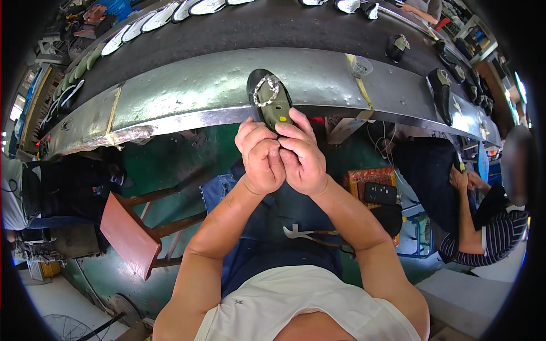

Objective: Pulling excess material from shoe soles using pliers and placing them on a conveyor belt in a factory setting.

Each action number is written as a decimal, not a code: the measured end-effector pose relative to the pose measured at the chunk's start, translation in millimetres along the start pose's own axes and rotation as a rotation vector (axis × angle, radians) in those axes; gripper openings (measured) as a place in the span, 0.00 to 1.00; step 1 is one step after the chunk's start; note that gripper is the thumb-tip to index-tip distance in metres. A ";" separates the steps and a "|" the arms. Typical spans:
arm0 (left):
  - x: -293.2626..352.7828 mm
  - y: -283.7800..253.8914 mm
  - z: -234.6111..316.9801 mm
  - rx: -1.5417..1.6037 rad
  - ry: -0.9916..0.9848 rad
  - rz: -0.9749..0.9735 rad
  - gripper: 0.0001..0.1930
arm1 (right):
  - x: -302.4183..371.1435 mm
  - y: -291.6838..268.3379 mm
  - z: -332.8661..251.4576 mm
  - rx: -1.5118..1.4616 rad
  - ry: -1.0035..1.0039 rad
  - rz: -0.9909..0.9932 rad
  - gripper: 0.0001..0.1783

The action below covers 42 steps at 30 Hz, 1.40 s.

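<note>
Both hands grip a shoe on a last [263,111], held out at the metal bench edge with its toe pointing away. It has a dark rim, an olive middle, a pale lumpy ring near the toe and a yellow dot. My left hand [261,159] is closed around the near end, fingers bent. Beside it, my right hand [304,156] is closed there too, thumbs close together. The fingers hide the heel end. Across my lap lies a hammer-like tool with a metal head [296,232].
A metal bench edge [187,85] borders a dark belt [239,34] carrying white shoe parts [159,17]. Black shoes [441,94] stand right, near a clear plastic cup [360,66]. A reddish stool [131,233] is at left; another person [483,227] sits at right.
</note>
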<state>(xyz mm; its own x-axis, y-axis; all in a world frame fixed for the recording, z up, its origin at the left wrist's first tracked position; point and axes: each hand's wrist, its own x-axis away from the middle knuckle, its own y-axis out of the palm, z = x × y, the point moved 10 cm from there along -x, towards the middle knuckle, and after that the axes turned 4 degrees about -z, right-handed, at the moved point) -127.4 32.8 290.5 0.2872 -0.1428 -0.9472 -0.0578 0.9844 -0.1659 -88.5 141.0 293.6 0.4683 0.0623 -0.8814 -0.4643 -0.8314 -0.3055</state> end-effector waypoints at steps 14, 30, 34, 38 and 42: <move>-3.6 89.8 -174.7 0.028 -0.808 -0.492 0.54 | -20.9 6.6 215.9 -0.085 0.660 -0.082 0.19; -117.0 249.1 -457.8 -0.080 -0.658 -1.094 0.40 | -64.2 -40.2 404.4 0.542 0.676 -0.434 0.14; -114.8 261.9 -521.3 0.563 -0.947 -1.077 0.36 | -61.9 -38.1 410.0 0.523 0.742 -0.495 0.15; -154.1 270.9 -627.7 0.005 -0.960 -0.723 0.37 | -58.3 -35.7 411.6 0.523 0.764 -0.541 0.14; -187.5 278.3 -737.5 -0.510 -0.799 -0.473 0.50 | -67.6 -24.5 411.3 0.469 0.756 -0.552 0.13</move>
<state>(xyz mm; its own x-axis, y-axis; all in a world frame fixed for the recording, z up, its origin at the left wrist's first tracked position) -902.4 258.1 219.5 0.9201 -0.2091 -0.3313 -0.1172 0.6600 -0.7420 -417.9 384.3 212.5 0.9770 -0.1276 -0.1709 -0.2118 -0.4849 -0.8486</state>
